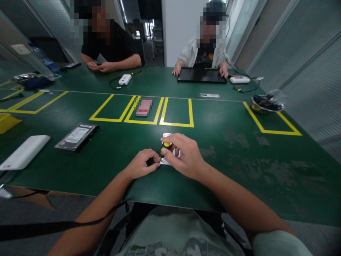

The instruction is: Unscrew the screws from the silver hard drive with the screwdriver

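A small silver-white plate-like piece, which looks like a hard drive [165, 161], lies flat on the green table in front of me, largely covered by my hands. My right hand [186, 154] is closed around the yellow and black handle of a screwdriver [167, 145], held over the drive. The screwdriver's tip is hidden. At the drive's near left corner, my left hand [144, 163] has thumb and fingers drawn together, gripping its edge. To the left lies a larger hard drive [77, 137] with a white label.
Yellow tape rectangles mark the green table [128, 138]; one holds a pink, blurred packet [144, 107]. A white power bank [25, 152] lies left, a bowl of dark items [267, 104] at right. Across sit two people, one touching a black flat panel [201, 75].
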Demonstrator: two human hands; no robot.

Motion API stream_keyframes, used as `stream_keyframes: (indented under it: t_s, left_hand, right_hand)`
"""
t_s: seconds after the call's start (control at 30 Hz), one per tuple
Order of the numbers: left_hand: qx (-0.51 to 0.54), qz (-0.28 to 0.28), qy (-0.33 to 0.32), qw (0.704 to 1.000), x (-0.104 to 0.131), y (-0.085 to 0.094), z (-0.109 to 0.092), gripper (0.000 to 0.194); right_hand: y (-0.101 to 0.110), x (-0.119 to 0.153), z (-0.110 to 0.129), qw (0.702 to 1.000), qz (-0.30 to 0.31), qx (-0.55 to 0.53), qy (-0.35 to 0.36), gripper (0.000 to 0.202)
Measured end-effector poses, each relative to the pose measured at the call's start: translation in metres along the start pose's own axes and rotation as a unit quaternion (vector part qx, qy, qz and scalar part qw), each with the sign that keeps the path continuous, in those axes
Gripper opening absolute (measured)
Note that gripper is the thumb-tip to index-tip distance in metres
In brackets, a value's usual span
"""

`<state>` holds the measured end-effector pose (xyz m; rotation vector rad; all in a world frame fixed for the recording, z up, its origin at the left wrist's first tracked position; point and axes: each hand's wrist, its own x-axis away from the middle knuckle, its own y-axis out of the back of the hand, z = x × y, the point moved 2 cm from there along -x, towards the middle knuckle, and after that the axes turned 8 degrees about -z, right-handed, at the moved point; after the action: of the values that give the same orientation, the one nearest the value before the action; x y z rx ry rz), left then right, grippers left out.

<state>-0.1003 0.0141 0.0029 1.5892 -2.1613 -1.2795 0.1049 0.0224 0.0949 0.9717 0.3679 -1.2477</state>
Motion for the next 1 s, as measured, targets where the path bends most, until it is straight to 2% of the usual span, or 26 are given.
stream_keyframes:
  t_s: [0.27,0.43,0.7,0.9,1.0]
  left_hand:
    - [0.009,-0.001,0.010,1.000,0.001,0.000,0.001,0.011]
    - [-0.003,0.003,0.007,1.000,0.001,0.000,0.003,0.015]
    - [0.017,0.022,0.039,0.999,0.002,-0.003,0.009,0.020]
    - [-0.007,0.027,0.047,0.998,0.000,0.000,0.003,0.020]
    - [-0.001,0.031,0.052,0.998,0.000,-0.001,0.005,0.021]
  right_hand:
    - [-0.002,-0.005,-0.003,1.000,-0.006,-0.022,0.007,0.020]
    - [0.000,-0.013,0.002,0.998,0.038,-0.042,0.033,0.021]
    - [0.001,-0.023,0.008,0.990,0.127,-0.055,0.032,0.018]
    - [-0.004,-0.028,0.006,0.994,0.098,-0.041,0.028,0.017]
    - [-0.003,-0.031,0.008,0.990,0.122,-0.057,0.039,0.012]
